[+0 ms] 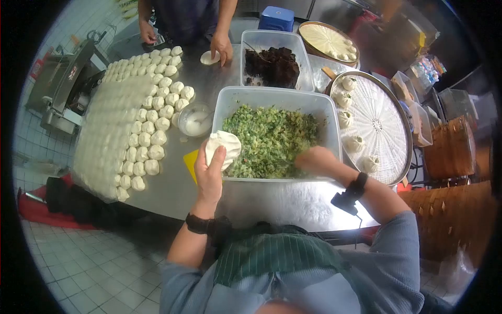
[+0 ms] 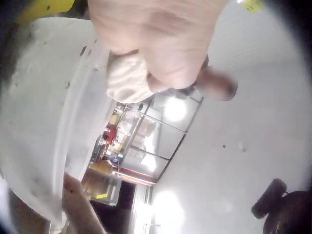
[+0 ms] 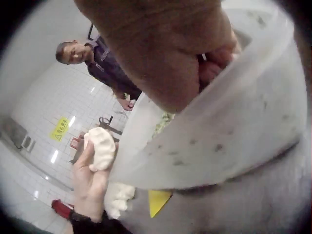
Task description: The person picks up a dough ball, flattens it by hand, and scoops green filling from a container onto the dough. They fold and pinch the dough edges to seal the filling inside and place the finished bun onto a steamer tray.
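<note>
My left hand [image 1: 209, 175] holds a round dough wrapper [image 1: 224, 150] at the near left corner of the filling tub, thumb over its face. From the right wrist view the wrapper [image 3: 101, 147] looks cupped, with a wavy edge. My right hand [image 1: 316, 161] is down in the plastic tub [image 1: 277, 95], at the right side of the chopped green filling [image 1: 269, 138]. Its fingers [image 3: 212, 70] look bent behind the tub wall in the right wrist view; I cannot tell whether they hold something.
Rows of dough pieces [image 1: 151, 126], partly under plastic sheeting [image 1: 102, 128], cover the table's left. A bowl [image 1: 195, 119] stands by the tub, with a dark-filling tub [image 1: 303, 68] behind. Right is a steamer tray [image 1: 384, 118] bearing several buns. Another person's hand [image 1: 222, 47] touches a wrapper opposite.
</note>
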Motion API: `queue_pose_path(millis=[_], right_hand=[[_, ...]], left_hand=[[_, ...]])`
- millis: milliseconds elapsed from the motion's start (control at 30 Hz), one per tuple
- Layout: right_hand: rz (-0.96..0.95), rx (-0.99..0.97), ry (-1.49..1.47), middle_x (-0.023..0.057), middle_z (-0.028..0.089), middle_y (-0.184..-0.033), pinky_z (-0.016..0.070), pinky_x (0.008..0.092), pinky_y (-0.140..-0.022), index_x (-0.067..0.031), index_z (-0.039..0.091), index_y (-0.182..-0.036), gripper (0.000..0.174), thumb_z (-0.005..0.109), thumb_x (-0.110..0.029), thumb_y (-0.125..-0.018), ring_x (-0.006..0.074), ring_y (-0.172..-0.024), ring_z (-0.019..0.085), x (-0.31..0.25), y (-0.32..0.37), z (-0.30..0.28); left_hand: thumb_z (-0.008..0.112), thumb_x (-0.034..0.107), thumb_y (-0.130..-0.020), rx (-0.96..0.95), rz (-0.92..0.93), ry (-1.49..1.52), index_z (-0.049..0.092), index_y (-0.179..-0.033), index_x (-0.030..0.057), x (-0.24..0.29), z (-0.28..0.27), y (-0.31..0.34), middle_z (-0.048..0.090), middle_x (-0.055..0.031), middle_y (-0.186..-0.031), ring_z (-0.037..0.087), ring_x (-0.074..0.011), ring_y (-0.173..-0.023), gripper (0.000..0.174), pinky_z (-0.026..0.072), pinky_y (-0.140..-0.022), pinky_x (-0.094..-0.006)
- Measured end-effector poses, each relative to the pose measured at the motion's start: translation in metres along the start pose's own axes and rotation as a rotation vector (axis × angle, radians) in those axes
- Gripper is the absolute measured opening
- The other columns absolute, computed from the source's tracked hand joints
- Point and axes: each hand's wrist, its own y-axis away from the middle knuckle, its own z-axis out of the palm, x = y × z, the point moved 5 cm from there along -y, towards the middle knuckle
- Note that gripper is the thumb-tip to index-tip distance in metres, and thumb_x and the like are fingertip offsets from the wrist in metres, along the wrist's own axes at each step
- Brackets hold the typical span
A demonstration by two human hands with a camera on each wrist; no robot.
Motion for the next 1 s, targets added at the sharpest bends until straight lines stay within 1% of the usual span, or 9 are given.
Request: queue_pose_path(millis=[100, 300, 367, 500, 600, 667, 733, 933, 1000], right_hand=[[0.037, -0.015, -0.191, 0.0082, 0.069, -0.090, 0.0509, 0.0394, -0.077, -0.0131, 0.072, -0.094, 0.027, 0.054, -0.031, -0.087, 0.0281, -0.087, 0.065, -0.010, -0.004, -0.010], [-0.164, -0.030, -0.589, 0.0108, 0.069, -0.088, 0.0498, 0.0351, -0.072, -0.0104, 0.071, -0.098, 0.026, 0.055, -0.029, -0.089, 0.0245, -0.079, 0.065, -0.022, 0.019, -0.037], [-0.138, 0.051, -0.742, 0.0104, 0.068, -0.082, 0.0480, 0.0314, -0.067, -0.0087, 0.071, -0.099, 0.025, 0.056, -0.026, -0.090, 0.0187, -0.072, 0.062, -0.031, 0.036, -0.065], [-0.078, 0.083, -0.856, 0.0057, 0.063, -0.072, 0.0448, 0.0279, -0.062, -0.0068, 0.071, -0.099, 0.026, 0.056, -0.026, -0.092, 0.0126, -0.066, 0.055, -0.044, 0.048, -0.070], [-0.039, 0.034, -1.054, -0.0026, 0.050, -0.065, 0.0387, 0.0238, -0.057, -0.0054, 0.071, -0.101, 0.027, 0.055, -0.026, -0.094, 0.0074, -0.062, 0.045, -0.052, 0.043, -0.056], [-0.017, 0.033, -1.106, -0.0025, 0.050, -0.064, 0.0385, 0.0238, -0.057, -0.0053, 0.071, -0.101, 0.027, 0.055, -0.026, -0.094, 0.0076, -0.062, 0.044, -0.054, 0.041, -0.047], [0.007, 0.029, -1.152, -0.0024, 0.050, -0.064, 0.0383, 0.0238, -0.057, -0.0051, 0.071, -0.101, 0.027, 0.055, -0.026, -0.094, 0.0078, -0.062, 0.044, -0.053, 0.039, -0.042], [-0.020, 0.128, -0.962, 0.0061, 0.060, -0.068, 0.0431, 0.0277, -0.059, -0.0061, 0.071, -0.100, 0.025, 0.058, -0.026, -0.092, 0.0116, -0.065, 0.053, -0.051, 0.045, -0.061], [-0.072, 0.269, -0.832, 0.0135, 0.067, -0.076, 0.0481, 0.0341, -0.062, -0.0064, 0.072, -0.092, 0.023, 0.058, -0.025, -0.089, 0.0217, -0.069, 0.063, -0.045, 0.047, -0.070]], left_hand=[[0.055, 0.014, -0.094, 0.029, 0.028, 0.012, 0.051, -0.120, -0.0015, 0.004, 0.002, -0.001, 0.061, -0.0071, -0.107, 0.060, -0.0121, -0.092, 0.031, 0.0489, -0.082, -0.0261], [0.056, 0.017, -0.094, 0.056, -0.089, 0.036, 0.049, -0.123, -0.0004, -0.002, 0.005, -0.012, 0.060, -0.0082, -0.111, 0.059, -0.0129, -0.097, 0.034, 0.0474, -0.086, -0.0273], [0.058, 0.022, -0.094, 0.048, -0.318, 0.216, 0.046, -0.126, 0.0015, -0.011, 0.012, -0.014, 0.058, -0.0073, -0.113, 0.057, -0.0135, -0.101, 0.040, 0.0462, -0.087, -0.0276], [0.062, 0.027, -0.091, -0.074, -0.531, 0.342, 0.044, -0.126, 0.0061, -0.035, 0.033, -0.011, 0.057, -0.0054, -0.111, 0.057, -0.0165, -0.101, 0.044, 0.0470, -0.086, -0.0311], [0.066, 0.011, -0.086, -0.140, -0.440, 0.260, 0.042, -0.125, 0.0056, -0.030, 0.052, -0.001, 0.056, -0.0066, -0.112, 0.058, -0.0169, -0.100, 0.046, 0.0489, -0.087, -0.0332], [0.066, -0.005, -0.080, -0.094, -0.335, 0.227, 0.040, -0.125, 0.0037, -0.025, 0.056, 0.002, 0.056, -0.0072, -0.111, 0.059, -0.0159, -0.098, 0.053, 0.0508, -0.087, -0.0314], [0.066, -0.005, -0.081, -0.100, -0.302, 0.197, 0.040, -0.125, 0.0036, -0.025, 0.055, 0.002, 0.056, -0.0071, -0.110, 0.059, -0.0154, -0.098, 0.052, 0.0512, -0.086, -0.0306], [0.065, -0.006, -0.080, -0.052, -0.132, -0.040, 0.039, -0.126, 0.0023, -0.026, 0.036, -0.006, 0.058, -0.0074, -0.108, 0.060, -0.0149, -0.097, 0.053, 0.0541, -0.080, -0.0277], [0.067, -0.007, -0.078, 0.027, -0.059, -0.150, 0.038, -0.128, 0.0011, -0.014, 0.026, -0.013, 0.056, -0.0081, -0.109, 0.060, -0.0156, -0.095, 0.058, 0.0539, -0.081, -0.0279]])
